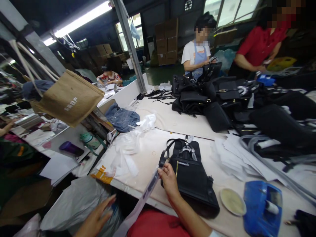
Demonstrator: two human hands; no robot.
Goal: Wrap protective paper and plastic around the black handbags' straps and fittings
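Observation:
A black bag (190,177) with a gold zipper lies on the pale table, its straps looped at its upper left. At the bag's left side, my right hand (169,179) pinches a black strap (163,158) where a long translucent plastic strip (145,197) begins. That strip hangs down over the table's front edge towards my lap. My left hand (96,215) is low and left, off the table in front of a grey plastic sack, with its fingers apart and nothing in them.
A blue tape dispenser (261,207) and a round dish (232,201) sit right of the bag. White papers (234,156) and piled black bags (222,98) lie beyond. Crumpled plastic (125,148) and denim (122,117) are at left. Two people stand across the table.

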